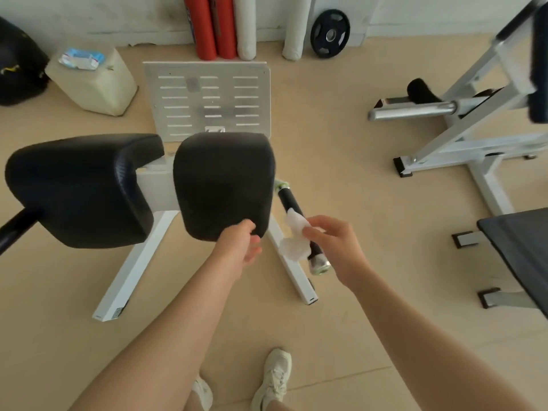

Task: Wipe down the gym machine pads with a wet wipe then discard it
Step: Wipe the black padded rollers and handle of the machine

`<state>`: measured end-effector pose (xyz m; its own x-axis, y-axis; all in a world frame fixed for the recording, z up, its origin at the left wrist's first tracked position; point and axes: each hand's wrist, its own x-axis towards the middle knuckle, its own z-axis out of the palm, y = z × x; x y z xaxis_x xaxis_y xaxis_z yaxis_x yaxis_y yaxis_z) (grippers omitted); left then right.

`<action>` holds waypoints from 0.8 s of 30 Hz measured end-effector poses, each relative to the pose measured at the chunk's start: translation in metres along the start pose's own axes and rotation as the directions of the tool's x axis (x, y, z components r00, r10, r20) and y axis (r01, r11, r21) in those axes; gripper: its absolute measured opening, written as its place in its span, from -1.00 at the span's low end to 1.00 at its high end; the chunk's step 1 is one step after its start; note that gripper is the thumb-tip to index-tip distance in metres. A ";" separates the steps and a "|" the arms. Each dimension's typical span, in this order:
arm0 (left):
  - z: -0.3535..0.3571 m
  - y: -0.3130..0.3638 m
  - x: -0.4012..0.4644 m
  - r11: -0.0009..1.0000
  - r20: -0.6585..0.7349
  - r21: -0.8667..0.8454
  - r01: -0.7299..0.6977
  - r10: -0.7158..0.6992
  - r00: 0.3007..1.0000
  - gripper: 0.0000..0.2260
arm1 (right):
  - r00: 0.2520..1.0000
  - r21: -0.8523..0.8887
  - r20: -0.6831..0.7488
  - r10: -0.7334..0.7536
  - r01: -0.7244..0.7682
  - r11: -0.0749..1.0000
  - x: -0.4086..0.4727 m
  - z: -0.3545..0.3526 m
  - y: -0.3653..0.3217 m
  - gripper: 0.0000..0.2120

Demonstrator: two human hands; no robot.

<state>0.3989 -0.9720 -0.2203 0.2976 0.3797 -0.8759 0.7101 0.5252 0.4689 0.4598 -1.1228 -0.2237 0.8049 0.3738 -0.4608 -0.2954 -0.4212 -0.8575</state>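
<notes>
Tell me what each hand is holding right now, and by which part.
The right hand pinches the crumpled white wet wipe at its near edge, by the black handle bar. The left hand holds nothing; it sits at the right pad's lower edge.

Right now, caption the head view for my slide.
Right hand pinches crumpled white wet wipe beside black padded machine cushion; left hand at its edge.

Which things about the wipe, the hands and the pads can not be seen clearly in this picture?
Head view only:
- Wet wipe: crumpled in the right hand; whether it is wet or dirty cannot be told.
- Left hand: fingertips are blurred at the near corner of the right pad; contact is unclear.
- Left pad: its underside is hidden.
- Pack on the beige container: print too small to read.
</notes>
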 end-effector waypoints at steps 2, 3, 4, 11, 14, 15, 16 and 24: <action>0.022 0.001 -0.009 0.996 0.079 0.083 0.017 -0.023 0.997 -0.84 | 0.997 0.069 -0.035 0.074 -0.072 0.995 -0.001 -0.026 -0.007 -0.79; 0.032 0.002 -0.010 0.993 0.100 0.114 0.010 -0.022 0.995 -0.84 | 0.991 0.108 -0.059 0.119 -0.112 0.988 0.001 -0.035 -0.010 -0.77; 0.041 0.002 -0.010 0.992 0.120 0.125 0.001 -0.016 0.993 -0.84 | 0.981 0.169 -0.070 0.180 -0.166 0.972 0.004 -0.043 -0.012 -0.77; 0.091 0.021 0.024 0.948 0.108 0.296 -0.117 0.088 0.990 -0.69 | 0.872 0.474 0.008 0.490 -0.435 0.765 0.056 -0.059 -0.015 -0.82; 0.105 0.034 0.044 0.915 0.100 0.380 -0.135 0.104 0.990 -0.58 | 0.854 0.526 0.082 0.514 -0.475 0.705 0.089 -0.060 -0.005 -0.76; 0.108 0.036 0.049 0.909 0.087 0.397 -0.128 0.101 0.991 -0.55 | 0.843 0.531 0.121 0.524 -0.501 0.684 0.101 -0.058 -0.001 -0.76; 0.111 0.037 0.055 0.901 0.071 0.413 -0.131 0.111 0.991 -0.54 | 0.834 0.500 0.153 0.531 -0.529 0.686 0.112 -0.055 0.003 -0.78; 0.114 0.022 0.068 0.961 -0.102 0.243 -0.134 0.162 0.981 -0.59 | 0.928 -0.256 -0.107 0.358 -0.373 0.892 0.169 -0.031 0.040 -0.72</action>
<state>0.5076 -1.0213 -0.2825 0.3426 0.5353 -0.7720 0.7972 0.2691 0.5404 0.6001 -1.1016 -0.3287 0.6963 0.1075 -0.7096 -0.4320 -0.7267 -0.5340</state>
